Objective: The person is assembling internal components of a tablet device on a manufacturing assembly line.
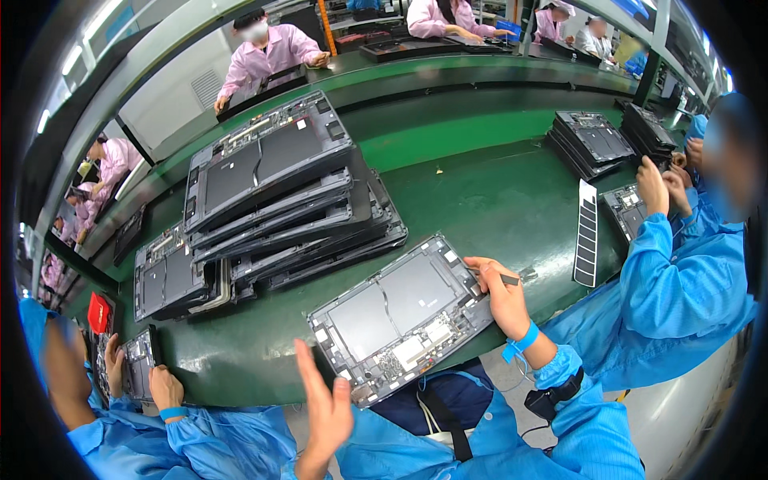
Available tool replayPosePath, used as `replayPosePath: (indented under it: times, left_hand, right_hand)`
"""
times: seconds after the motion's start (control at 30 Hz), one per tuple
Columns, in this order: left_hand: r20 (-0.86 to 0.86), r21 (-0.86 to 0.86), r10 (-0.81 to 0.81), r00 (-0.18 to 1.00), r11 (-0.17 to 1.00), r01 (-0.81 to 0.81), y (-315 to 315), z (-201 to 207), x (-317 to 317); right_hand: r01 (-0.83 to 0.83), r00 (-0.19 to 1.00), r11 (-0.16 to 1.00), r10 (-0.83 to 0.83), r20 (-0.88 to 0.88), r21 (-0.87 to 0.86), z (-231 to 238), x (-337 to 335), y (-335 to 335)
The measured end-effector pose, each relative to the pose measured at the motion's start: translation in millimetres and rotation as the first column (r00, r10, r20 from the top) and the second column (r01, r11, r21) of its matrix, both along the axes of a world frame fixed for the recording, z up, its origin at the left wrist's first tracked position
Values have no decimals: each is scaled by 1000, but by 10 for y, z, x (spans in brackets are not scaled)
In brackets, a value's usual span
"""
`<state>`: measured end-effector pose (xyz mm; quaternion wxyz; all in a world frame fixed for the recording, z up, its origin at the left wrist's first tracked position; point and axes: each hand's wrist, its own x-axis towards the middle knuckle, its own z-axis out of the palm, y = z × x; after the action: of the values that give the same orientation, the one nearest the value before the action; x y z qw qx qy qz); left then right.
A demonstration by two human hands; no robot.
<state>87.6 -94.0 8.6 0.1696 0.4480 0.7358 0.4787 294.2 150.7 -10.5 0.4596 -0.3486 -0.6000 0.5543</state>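
Steady the opened tablet chassis (400,316) over the near edge of the tabletop (480,196) with the left hand (326,408), spread-fingered beside its near-left corner; guide the slim tool (510,280), probably tweezers, clamped in the right hand (504,302) by the right edge, clear of the battery (352,324).

Right: white strip of black rectangles (586,234), lying on green bench (476,192) | Lower left: red item (99,313) near blue-sleeved co-worker (208,440) | Rear: pink-coated worker (266,58), louvred wall vent (207,86), orange post (324,26)
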Motion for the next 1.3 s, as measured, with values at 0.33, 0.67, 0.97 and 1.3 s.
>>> replayPosePath:
  times: [0.33, 0.67, 0.97, 1.3]
  left_hand:
    - [-387, -321, -279, 879, 934, 155, 953, 345, -640]
    - [-15, -653, -406, 914, 696, 299, 976, 303, -545]
    - [581, -31, -334, 743, 902, 430, 471, 286, -98]
    - [495, 365, 39, 868, 898, -248, -175, 857, -651]
  right_hand:
    - [93, 990, 990, -102, 95, 102, 83, -41, -113]
    - [181, 964, 967, -210, 164, 177, -40, -139, -119]
    - [-52, 988, 994, 38, -147, -93, 56, -64, -93]
    - [53, 975, 999, -55, -216, -12, -60, -20, -61]
